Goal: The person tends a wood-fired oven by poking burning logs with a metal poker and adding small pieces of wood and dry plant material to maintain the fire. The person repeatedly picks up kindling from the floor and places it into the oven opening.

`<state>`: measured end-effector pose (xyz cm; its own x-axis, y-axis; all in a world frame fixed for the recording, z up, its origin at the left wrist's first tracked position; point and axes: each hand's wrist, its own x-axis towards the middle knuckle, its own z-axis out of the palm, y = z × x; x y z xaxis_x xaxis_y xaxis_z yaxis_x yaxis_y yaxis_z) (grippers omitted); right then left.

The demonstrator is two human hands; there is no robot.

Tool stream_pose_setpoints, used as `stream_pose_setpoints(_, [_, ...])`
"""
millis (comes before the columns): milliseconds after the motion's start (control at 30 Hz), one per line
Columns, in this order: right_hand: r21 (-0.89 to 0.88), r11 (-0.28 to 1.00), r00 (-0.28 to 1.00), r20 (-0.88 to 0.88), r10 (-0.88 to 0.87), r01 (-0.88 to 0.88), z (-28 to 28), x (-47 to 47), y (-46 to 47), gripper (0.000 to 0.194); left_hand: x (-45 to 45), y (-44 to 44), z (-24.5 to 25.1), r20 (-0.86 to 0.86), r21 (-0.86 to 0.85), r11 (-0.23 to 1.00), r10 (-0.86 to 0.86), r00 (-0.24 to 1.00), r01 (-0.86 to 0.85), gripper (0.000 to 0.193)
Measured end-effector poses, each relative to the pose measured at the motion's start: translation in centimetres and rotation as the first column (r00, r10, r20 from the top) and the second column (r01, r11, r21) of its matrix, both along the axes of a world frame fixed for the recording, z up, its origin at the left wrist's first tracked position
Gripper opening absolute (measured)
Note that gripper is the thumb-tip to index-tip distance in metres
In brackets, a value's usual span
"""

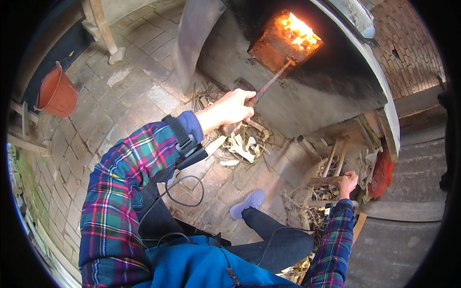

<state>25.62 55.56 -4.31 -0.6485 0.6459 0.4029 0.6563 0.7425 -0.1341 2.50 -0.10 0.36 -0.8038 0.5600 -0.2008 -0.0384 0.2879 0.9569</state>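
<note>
My left hand (232,109) grips a long fire poker (271,82), whose rusty metal rod reaches up to the lower edge of the firebox opening (266,54). Bright flames (300,32) burn inside that opening, in the sooty front of a masonry stove (230,64). The butt of the poker shows below my fist. At the right, my right hand (348,183) is closed around the end of a short wooden piece (324,181). It lies above a woven basket (302,198) filled with sticks and dry plant scraps.
Corn husks and twigs (245,145) litter the brick floor (137,90) below the stove. A curved metal sheet (196,39) stands left of the firebox. An orange bucket (59,93) is at the far left, near wooden legs (102,27). Red cloth-like material (381,172) hangs at the right.
</note>
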Motion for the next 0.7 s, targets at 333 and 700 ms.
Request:
stream_pose_setpoints(333, [0.042, 0.999, 1.0, -0.015, -0.002, 0.003, -0.6, -3.5, 2.8, 0.013, -4.0, -0.7, 1.6, -0.034, 0.048, 0.999, 0.024, 0.999, -0.022, 0.07])
stream_pose_setpoints(700, [0.011, 1.0, 0.998, -0.065, -0.009, 0.01, -1.3, -7.1, 6.2, 0.01, -9.7, 2.2, 2.4, -0.766, -0.366, 0.888, -0.116, 0.633, -0.28, 0.062])
